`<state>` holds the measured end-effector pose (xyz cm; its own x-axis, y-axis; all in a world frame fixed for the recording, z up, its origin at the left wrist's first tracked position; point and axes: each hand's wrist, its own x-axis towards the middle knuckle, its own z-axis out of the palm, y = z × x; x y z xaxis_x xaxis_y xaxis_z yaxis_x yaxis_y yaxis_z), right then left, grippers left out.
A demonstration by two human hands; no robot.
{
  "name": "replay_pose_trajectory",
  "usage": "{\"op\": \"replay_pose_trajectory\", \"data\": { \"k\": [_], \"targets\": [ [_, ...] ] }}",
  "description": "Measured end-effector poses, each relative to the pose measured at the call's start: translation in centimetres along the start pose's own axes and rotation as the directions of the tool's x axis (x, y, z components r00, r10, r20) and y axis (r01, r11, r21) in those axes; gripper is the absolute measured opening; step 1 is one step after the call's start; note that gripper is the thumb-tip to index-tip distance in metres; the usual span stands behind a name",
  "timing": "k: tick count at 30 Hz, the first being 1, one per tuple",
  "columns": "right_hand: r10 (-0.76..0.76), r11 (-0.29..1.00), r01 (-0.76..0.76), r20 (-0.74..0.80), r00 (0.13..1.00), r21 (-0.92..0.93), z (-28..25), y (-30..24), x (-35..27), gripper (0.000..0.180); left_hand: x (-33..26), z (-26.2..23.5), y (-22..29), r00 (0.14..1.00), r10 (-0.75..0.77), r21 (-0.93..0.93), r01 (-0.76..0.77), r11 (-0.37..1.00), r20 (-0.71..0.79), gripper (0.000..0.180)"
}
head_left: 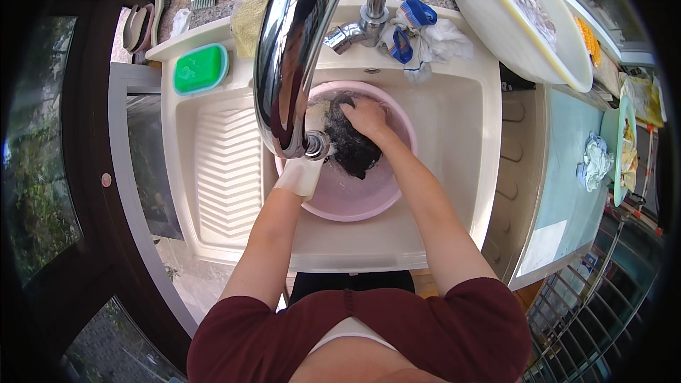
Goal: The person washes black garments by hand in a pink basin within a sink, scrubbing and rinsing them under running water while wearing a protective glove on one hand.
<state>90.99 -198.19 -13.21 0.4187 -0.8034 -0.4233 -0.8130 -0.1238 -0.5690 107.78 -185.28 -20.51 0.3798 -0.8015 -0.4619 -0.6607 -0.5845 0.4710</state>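
Observation:
A pale pink basin (408,124) stands in the cream sink, holding cloudy water. In it lies a dark, wet, sudsy cloth (355,143). My right hand (367,118) is bare and grips the cloth's upper right part, fingers curled against it. My left hand (317,116) is at the cloth's left side, in what looks like a pale yellowish mitt or glove with a whitish cuff (302,176) at the wrist. The chrome faucet (284,64) passes in front of that hand and hides most of it, fingers included.
Left of the basin is a ribbed washboard (228,163); above it sits a green soap (199,69) in its dish. White-and-blue cloths (425,39) lie behind the basin. A large white tub (525,21) with laundry leans at the back right. A crumpled light-blue cloth (594,163) rests farther right.

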Motion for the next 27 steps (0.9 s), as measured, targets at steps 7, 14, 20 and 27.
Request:
{"op": "replay_pose_trajectory", "data": {
  "k": [7, 14, 20, 27],
  "targets": [
    [-0.455, 0.89, 0.451, -0.196, 0.869, -0.063, -1.4, 2.8, -10.9, 0.03, -6.5, -2.9, 3.0, 0.985, 0.116, 0.134, -0.098, 0.986, -0.13, 0.054],
    [-0.28, 0.953, 0.23, -0.29, 0.915, -0.196, 6.3, 2.9, -5.5, 0.054, -5.3, 0.4, 4.8, 0.928, 0.348, 0.44, -0.259, 0.86, -0.134, 0.052],
    [-0.2, 0.966, 0.169, -0.149, 0.968, -0.197, 8.1, 5.2, -3.1, 0.043, -7.0, 3.0, 0.9, 0.953, 0.293, 0.422, -0.238, 0.875, -0.071, 0.045],
    [-0.014, 0.999, 0.02, -0.122, 0.992, 0.05, 4.3, 2.9, 0.0, 0.034, 0.4, 0.0, 5.8, 0.97, -0.061, 0.442, -0.05, 0.896, 0.235, 0.039]
  ]
}}
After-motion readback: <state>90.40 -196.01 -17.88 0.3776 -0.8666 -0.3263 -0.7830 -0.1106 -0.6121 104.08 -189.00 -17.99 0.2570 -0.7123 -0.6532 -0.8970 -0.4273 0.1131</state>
